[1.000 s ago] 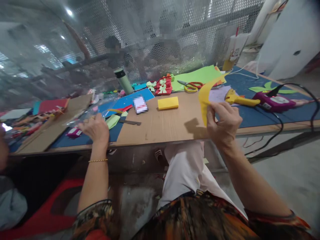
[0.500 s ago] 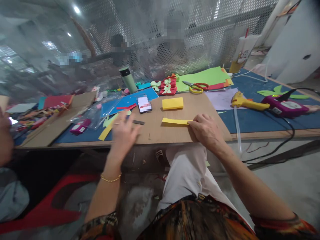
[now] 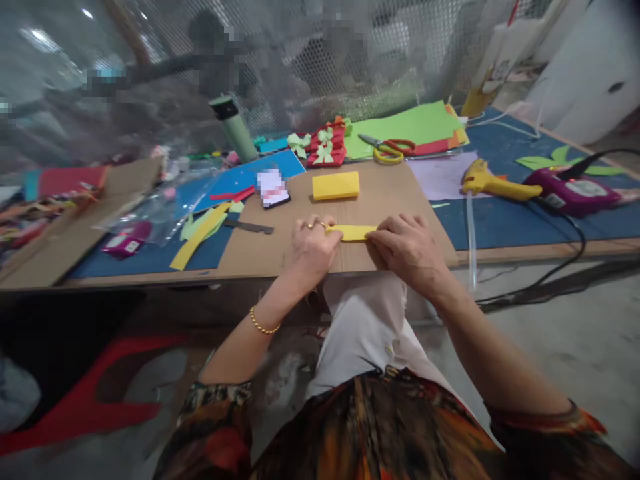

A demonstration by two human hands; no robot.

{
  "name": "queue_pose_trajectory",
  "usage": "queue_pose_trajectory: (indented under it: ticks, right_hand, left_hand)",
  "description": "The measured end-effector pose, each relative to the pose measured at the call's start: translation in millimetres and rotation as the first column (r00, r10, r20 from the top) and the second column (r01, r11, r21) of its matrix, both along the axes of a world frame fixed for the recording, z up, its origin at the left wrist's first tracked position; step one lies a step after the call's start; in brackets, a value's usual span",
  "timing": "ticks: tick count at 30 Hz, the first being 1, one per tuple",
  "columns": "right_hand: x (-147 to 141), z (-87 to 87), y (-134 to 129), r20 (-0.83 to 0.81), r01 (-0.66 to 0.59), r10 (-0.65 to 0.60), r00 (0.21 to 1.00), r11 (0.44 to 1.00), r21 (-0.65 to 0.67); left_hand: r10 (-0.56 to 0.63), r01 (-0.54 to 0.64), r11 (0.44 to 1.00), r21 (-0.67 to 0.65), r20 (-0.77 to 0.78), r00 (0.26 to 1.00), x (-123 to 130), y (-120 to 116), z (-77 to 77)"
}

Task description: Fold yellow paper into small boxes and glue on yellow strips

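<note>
A narrow yellow paper strip (image 3: pixel 354 233) lies level just over the brown cardboard sheet (image 3: pixel 280 257), stretched between my two hands. My left hand (image 3: pixel 315 245), with a ring on one finger, is closed on its left end. At the right end, my right hand (image 3: pixel 407 250) pinches it between thumb and fingers. Beyond the strip sits a folded yellow paper piece (image 3: pixel 335 186). A phone (image 3: pixel 273 187) rests to its left, and a dark flat blade-like tool (image 3: pixel 249 227) lies left of my left hand.
Scissors (image 3: pixel 385 149) lie on green sheets (image 3: pixel 405 127) at the back. A yellow glue gun (image 3: pixel 500 184) and a purple device (image 3: pixel 570 189) with cables are at the right. A green bottle (image 3: pixel 235 130) stands back left, near red folded paper with bows (image 3: pixel 326 145).
My left hand has moved right, from beside the dark tool onto the strip's left end, and closed there. My right hand keeps its pinch. The view has shifted slightly.
</note>
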State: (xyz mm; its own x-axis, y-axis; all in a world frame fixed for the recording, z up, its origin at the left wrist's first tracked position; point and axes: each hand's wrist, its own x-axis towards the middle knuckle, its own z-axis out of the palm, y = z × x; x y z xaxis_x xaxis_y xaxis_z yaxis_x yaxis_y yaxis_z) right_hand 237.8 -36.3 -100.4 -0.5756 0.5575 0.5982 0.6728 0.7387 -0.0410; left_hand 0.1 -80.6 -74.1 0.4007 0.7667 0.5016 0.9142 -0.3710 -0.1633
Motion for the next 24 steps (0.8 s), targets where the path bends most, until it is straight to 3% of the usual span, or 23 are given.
queue_pose_trajectory:
  ticks: [4,9,14,19,24]
  right_hand:
    - [0.3,1.4,-4.8,-0.042,-0.002,0.001,0.999,1.0,-0.021]
    - [11.3,-3.0,-14.5,-0.178,0.082,-0.099,0.979,0.991,-0.102]
    - [22.7,-4.3,-26.7,-0.315,0.175,-0.222,0.923,0.97,-0.171]
    - [23.8,4.8,-30.5,-0.296,0.157,-0.241,0.924,0.947,-0.281]
    - [26.3,8.9,-29.3,-0.266,0.15,-0.237,0.935,0.939,-0.31]
  left_hand:
    - [-0.043,0.042,0.999,0.024,0.022,0.999,-4.5,2.4,-3.5]
    - [-0.083,0.083,0.991,0.101,-0.005,0.997,-10.0,-5.0,-6.9]
    - [-0.086,0.087,0.996,-0.004,0.11,0.99,-22.0,-22.7,-4.0]
    - [-0.005,0.026,0.996,-0.08,0.247,0.969,-25.7,-25.5,0.7]
    - [0.002,0.028,0.992,-0.122,0.237,0.972,-26.8,-22.1,4.7]
